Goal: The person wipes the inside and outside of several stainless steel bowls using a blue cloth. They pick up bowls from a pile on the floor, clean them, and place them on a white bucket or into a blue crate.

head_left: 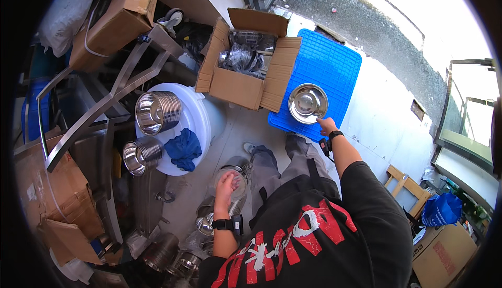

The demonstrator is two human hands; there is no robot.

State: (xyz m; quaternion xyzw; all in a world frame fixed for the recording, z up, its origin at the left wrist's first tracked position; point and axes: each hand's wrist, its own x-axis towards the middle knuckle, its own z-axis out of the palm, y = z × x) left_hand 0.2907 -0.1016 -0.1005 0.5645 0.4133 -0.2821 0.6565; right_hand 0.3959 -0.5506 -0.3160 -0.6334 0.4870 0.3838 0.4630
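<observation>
My right hand [327, 125] pinches the near rim of a shiny steel bowl [308, 103], which rests on a blue plastic grid-patterned surface [329, 64]. My left hand [228, 184] hovers lower left, above a clear round lid or dish [240, 188] and some metalware; its fingers are partly curled and nothing shows in them. Two stacks of steel bowls, a larger one [159, 112] and a smaller one [143, 155], lie tipped on a round white lid [196, 131]. A crumpled blue cloth [183, 149] is beside them.
An open cardboard box [237, 88] with plastic-wrapped metalware adjoins the blue surface. A steel frame [106, 101] and cardboard boxes [62, 186] crowd the left. More steel bowls [162, 250] stand on the floor at lower left. A wooden frame [406, 188] and another carton [445, 252] are at right.
</observation>
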